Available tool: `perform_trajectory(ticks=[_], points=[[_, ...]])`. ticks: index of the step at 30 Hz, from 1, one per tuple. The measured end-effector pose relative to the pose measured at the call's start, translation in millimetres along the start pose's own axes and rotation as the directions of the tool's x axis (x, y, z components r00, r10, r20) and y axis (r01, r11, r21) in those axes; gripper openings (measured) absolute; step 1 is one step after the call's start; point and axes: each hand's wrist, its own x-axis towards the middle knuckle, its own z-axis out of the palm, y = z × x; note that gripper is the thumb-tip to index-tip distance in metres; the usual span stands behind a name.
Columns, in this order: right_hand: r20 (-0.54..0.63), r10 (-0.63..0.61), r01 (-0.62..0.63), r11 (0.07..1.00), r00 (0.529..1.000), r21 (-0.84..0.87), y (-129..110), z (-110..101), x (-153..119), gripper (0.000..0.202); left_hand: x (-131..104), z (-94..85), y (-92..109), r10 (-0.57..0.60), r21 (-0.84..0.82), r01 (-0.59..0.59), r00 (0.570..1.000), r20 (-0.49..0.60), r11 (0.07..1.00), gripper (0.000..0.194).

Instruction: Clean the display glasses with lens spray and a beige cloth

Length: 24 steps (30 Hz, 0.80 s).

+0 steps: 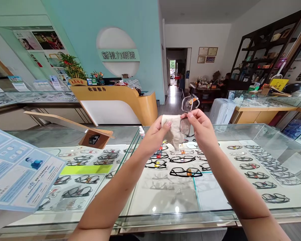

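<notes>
Cream cloth (172, 134) hung near the centre of the frame, pinched between the thumb and fingers of the person's left hand (155, 135). Right beside it, the fingers of the right hand (202, 129) pinched a pair of glasses (185, 127), one lens above the other. Below, dark-rimmed spectacles (186, 172) lay in the glass-topped desk (163, 204); a white bottle (141, 132) stood beyond the left wrist.

Left of the cloth (172, 129), a blue leaflet (17, 170) is cut by the picture's edge; right fingers (196, 117) partly hide the glasses (185, 128).
</notes>
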Motion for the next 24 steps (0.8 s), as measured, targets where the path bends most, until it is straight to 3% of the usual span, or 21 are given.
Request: perform_trajectory(ticks=[10,16,24], points=[[-0.079,-0.057,0.050,0.995,0.995,-0.081,8,2,-2,0.041,2,13.1,-7,0.065,-0.070,-0.064,0.998,0.018,0.996,0.049],[-0.108,-0.051,0.048,0.998,0.993,-0.030,11,2,-1,0.038,4,16.9,-13,0.067,-0.111,-0.067,0.998,-0.003,0.991,0.045],[-0.029,0.110,-0.106,0.989,0.994,0.108,12,10,-3,0.044,5,22.1,-19,0.034,-0.211,-0.036,0.999,-0.015,0.977,0.046]])
